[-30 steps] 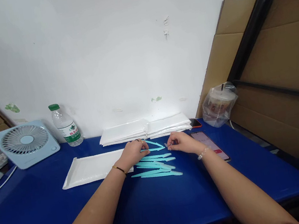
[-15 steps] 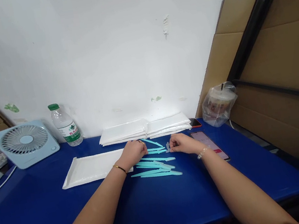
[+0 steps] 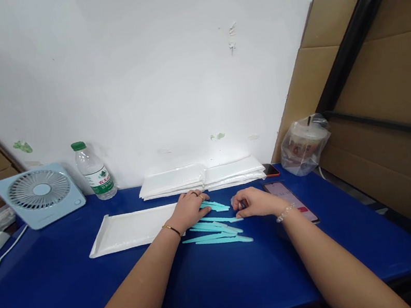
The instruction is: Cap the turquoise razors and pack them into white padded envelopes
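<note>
Several thin turquoise plastic sticks (image 3: 218, 230) lie in a loose heap on the blue table (image 3: 212, 289). My left hand (image 3: 190, 209) rests on the heap's far left end, fingers curled over a few sticks (image 3: 216, 206) and pinching them. My right hand (image 3: 255, 202) sits at the heap's right side, fingers pinched round a small pale piece (image 3: 233, 203) that I cannot make out clearly. A white padded envelope (image 3: 131, 229) lies flat just left of my left hand.
A stack of white envelopes (image 3: 201, 176) lies against the wall. A phone (image 3: 292, 200) lies right of my right hand, a bagged drink cup (image 3: 304, 145) behind it. At the left stand a water bottle (image 3: 94, 171) and a small blue fan (image 3: 41, 194). Cardboard leans at the right.
Both hands have lowered toward the table and drawn a little closer to the heap; the sticks under my left hand have been gathered together. The view shifted slightly.
</note>
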A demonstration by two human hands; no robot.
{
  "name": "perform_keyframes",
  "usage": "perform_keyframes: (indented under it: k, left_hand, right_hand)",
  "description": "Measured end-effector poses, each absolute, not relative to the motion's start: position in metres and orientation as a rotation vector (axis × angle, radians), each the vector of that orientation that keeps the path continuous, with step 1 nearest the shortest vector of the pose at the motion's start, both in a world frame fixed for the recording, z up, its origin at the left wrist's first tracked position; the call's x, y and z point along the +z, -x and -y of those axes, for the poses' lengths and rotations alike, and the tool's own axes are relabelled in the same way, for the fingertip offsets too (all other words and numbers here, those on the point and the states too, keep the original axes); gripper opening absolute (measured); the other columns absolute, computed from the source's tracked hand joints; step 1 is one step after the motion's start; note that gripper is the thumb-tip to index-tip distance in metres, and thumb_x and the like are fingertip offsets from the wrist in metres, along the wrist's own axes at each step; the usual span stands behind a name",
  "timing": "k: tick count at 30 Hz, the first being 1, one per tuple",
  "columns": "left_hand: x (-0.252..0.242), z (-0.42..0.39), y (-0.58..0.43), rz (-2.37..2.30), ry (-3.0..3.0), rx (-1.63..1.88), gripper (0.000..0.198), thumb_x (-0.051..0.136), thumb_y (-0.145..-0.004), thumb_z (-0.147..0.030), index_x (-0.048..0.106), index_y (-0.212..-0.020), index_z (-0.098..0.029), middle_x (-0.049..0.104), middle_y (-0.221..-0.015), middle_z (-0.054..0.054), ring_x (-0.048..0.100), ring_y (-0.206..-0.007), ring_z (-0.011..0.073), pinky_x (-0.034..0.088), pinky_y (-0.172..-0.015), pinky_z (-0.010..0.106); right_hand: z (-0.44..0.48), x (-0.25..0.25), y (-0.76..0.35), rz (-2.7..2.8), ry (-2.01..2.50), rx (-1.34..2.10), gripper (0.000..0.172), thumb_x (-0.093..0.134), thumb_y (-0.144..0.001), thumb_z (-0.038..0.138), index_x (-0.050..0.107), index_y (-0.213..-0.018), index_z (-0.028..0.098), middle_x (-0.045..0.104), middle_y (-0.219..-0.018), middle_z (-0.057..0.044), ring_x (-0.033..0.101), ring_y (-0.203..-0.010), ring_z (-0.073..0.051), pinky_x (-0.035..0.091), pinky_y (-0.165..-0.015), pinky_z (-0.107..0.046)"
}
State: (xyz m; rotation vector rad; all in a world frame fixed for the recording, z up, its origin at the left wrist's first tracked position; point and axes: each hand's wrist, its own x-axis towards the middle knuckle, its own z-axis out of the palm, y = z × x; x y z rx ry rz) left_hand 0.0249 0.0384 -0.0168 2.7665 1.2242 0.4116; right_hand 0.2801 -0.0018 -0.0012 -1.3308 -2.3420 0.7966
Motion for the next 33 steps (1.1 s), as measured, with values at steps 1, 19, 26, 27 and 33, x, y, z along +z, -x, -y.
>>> perform_keyframes:
  k: [1, 19, 26, 27, 33]
  left_hand:
    - [-0.016, -0.038, -0.026, -1.249, -2.758, 0.419, 0.032, 0.051, -0.084, -0.044, 0.059, -0.108, -0.025, 0.060, -0.111, 0.004, 0.050, -0.108, 0.0222, 0.035, -0.091, 0.034]
    - [0.003, -0.023, -0.029, -1.154, -2.744, 0.349, 0.026, 0.046, -0.088, -0.037, 0.067, -0.084, -0.022, 0.069, -0.086, 0.002, 0.060, -0.083, 0.0185, 0.039, -0.072, 0.027]
    - [-0.009, -0.033, -0.020, -1.288, -2.714, 0.489, 0.031, 0.045, -0.088, -0.033, 0.063, -0.112, -0.026, 0.063, -0.099, 0.005, 0.054, -0.096, 0.0206, 0.040, -0.079, 0.029]
    - [-0.008, -0.031, -0.020, -1.278, -2.713, 0.500, 0.030, 0.047, -0.087, -0.035, 0.063, -0.111, -0.027, 0.062, -0.099, 0.005, 0.054, -0.097, 0.0207, 0.040, -0.080, 0.030]
    - [0.010, -0.018, -0.017, -1.021, -2.661, 0.320, 0.022, 0.057, -0.079, -0.045, 0.068, -0.081, -0.025, 0.063, -0.087, 0.000, 0.056, -0.084, 0.0169, 0.038, -0.077, 0.027]
  right_hand:
    - [0.002, -0.001, -0.279, 2.363, 1.326, 0.803, 0.022, 0.071, -0.067, 0.034, 0.066, -0.082, 0.019, 0.061, -0.073, 0.000, 0.054, -0.064, -0.013, 0.040, -0.056, -0.022]
    - [-0.004, -0.002, -0.282, 2.209, 1.388, 0.756, 0.007, 0.059, -0.076, 0.023, 0.062, -0.076, 0.016, 0.062, -0.069, -0.001, 0.054, -0.062, -0.013, 0.039, -0.056, -0.022]
    - [-0.006, 0.005, -0.296, 2.119, 1.546, 0.606, 0.011, 0.058, -0.076, 0.024, 0.065, -0.074, 0.016, 0.064, -0.071, -0.003, 0.055, -0.062, -0.014, 0.039, -0.057, -0.024]
    - [-0.005, 0.006, -0.293, 2.125, 1.529, 0.598, 0.011, 0.057, -0.076, 0.024, 0.065, -0.075, 0.016, 0.064, -0.071, -0.003, 0.055, -0.062, -0.013, 0.040, -0.057, -0.024]
    - [0.004, 0.008, -0.276, 2.234, 1.399, 0.642, 0.012, 0.056, -0.078, 0.024, 0.067, -0.080, 0.018, 0.065, -0.074, -0.002, 0.055, -0.065, -0.013, 0.040, -0.059, -0.023]
